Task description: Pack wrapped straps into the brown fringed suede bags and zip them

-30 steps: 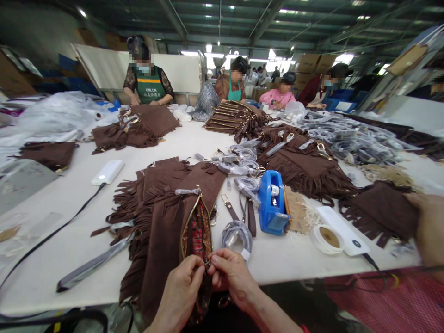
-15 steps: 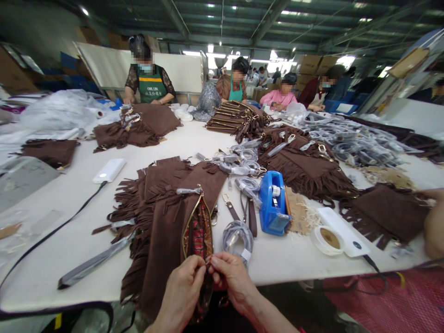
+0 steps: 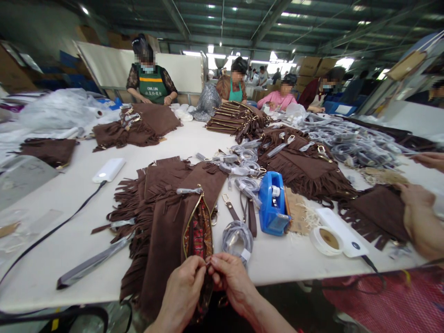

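A brown fringed bag (image 3: 163, 231) lies at the table's front edge with its gold zip (image 3: 184, 233) undone. Red patterned lining (image 3: 199, 231) shows in the opening. Over the near end of that opening, my left hand (image 3: 185, 282) is closed, thumb and forefinger pinched together. The fingertips of my right hand (image 3: 231, 280) meet them in a pinch too. Whatever small thing sits between the fingertips is too hidden to name. Just beyond my right hand are a plastic-wrapped coiled strap (image 3: 238, 238) and a brown strap with a metal clasp (image 3: 231, 206).
A blue tape dispenser (image 3: 274, 203), a tape roll (image 3: 326, 240) and a white corded device (image 3: 343, 231) stand to the right. Another brown bag (image 3: 376, 212) is under a co-worker's hand (image 3: 418, 217). More bags (image 3: 301, 162) and wrapped straps (image 3: 354, 138) lie farther back; several people work there.
My hands and the bag look almost unchanged. At the right, the co-worker's hand has shifted onto the brown bag's upper corner, and another hand shows behind it. The person in the green apron has moved their hands.
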Demonstrator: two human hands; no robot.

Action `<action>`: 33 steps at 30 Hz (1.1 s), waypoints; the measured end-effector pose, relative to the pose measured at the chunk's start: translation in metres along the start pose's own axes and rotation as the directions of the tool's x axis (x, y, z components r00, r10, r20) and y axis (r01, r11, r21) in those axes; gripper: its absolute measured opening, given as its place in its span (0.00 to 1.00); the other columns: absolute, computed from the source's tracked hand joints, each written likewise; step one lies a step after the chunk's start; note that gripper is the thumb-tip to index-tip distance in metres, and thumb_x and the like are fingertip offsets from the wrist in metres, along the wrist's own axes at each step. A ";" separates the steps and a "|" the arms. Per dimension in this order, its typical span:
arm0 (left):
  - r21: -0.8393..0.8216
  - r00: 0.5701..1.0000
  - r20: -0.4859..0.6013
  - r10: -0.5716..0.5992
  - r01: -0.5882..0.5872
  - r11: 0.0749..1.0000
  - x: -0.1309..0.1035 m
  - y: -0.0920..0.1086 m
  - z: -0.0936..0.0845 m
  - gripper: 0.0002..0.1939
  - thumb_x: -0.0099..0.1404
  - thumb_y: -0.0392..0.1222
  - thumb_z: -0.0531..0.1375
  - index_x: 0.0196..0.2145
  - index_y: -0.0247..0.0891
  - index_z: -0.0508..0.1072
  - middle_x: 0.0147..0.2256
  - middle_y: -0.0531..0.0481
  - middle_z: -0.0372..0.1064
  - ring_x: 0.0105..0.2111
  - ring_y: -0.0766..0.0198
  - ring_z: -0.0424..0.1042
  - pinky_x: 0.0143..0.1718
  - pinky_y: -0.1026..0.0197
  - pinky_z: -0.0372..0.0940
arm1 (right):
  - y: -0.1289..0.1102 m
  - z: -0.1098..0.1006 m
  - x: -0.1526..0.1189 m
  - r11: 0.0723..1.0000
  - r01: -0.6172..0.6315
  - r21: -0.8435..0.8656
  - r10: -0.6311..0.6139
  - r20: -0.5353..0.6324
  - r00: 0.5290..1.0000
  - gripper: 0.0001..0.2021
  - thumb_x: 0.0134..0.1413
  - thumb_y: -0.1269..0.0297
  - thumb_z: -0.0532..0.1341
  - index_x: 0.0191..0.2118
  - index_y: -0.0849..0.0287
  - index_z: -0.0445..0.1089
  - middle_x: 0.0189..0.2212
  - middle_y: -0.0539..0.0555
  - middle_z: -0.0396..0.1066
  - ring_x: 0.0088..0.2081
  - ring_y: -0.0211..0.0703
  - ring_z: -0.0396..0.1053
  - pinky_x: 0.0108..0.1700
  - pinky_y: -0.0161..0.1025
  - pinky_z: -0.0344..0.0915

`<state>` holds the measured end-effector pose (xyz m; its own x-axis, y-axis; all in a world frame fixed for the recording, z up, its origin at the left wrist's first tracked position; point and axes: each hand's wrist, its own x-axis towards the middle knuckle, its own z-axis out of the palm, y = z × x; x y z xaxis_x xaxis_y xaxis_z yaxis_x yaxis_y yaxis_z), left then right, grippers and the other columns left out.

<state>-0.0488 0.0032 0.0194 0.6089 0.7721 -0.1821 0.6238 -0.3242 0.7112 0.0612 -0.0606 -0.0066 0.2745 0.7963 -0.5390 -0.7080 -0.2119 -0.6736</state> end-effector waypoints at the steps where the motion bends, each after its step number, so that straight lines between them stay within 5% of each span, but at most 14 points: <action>1: 0.002 1.000 -0.002 0.002 -0.002 1.000 0.000 0.000 0.000 0.11 0.60 0.41 0.46 0.24 0.40 0.65 0.24 0.53 0.67 0.26 0.66 0.67 0.28 0.66 0.57 | 0.001 0.000 0.000 1.000 0.003 0.005 -0.003 0.004 1.000 0.18 0.31 0.56 0.69 0.26 0.65 0.70 0.16 0.47 0.66 0.14 0.25 0.54 0.16 0.26 0.50; 15: 0.255 0.998 0.056 -0.023 0.008 0.967 0.000 -0.002 0.007 0.14 0.64 0.38 0.42 0.28 0.39 0.64 0.29 0.50 0.65 0.29 0.64 0.68 0.31 0.64 0.57 | 0.007 0.000 0.004 1.000 0.027 -0.007 -0.027 0.000 1.000 0.15 0.32 0.57 0.68 0.24 0.65 0.69 0.15 0.47 0.66 0.13 0.25 0.53 0.16 0.27 0.46; 23: 0.283 0.998 0.043 0.045 -0.055 0.958 -0.003 -0.004 0.009 0.16 0.65 0.38 0.41 0.27 0.40 0.64 0.28 0.51 0.65 0.27 0.67 0.68 0.29 0.66 0.57 | 0.008 0.001 0.008 0.999 -0.018 0.037 0.018 -0.007 1.000 0.17 0.29 0.59 0.68 0.26 0.63 0.66 0.15 0.46 0.66 0.12 0.26 0.54 0.15 0.27 0.45; 33: 0.378 0.996 0.086 -0.007 -0.026 0.926 0.001 -0.003 0.009 0.15 0.64 0.34 0.41 0.28 0.39 0.65 0.29 0.51 0.66 0.28 0.67 0.69 0.28 0.67 0.57 | 0.010 0.003 0.008 1.000 -0.024 -0.013 0.023 -0.075 0.997 0.13 0.29 0.60 0.67 0.21 0.63 0.65 0.13 0.46 0.65 0.12 0.26 0.52 0.16 0.28 0.44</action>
<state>-0.0458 0.0002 0.0111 0.6444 0.7245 -0.2445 0.7465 -0.5268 0.4066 0.0543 -0.0552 -0.0162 0.3060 0.7469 -0.5903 -0.7059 -0.2381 -0.6671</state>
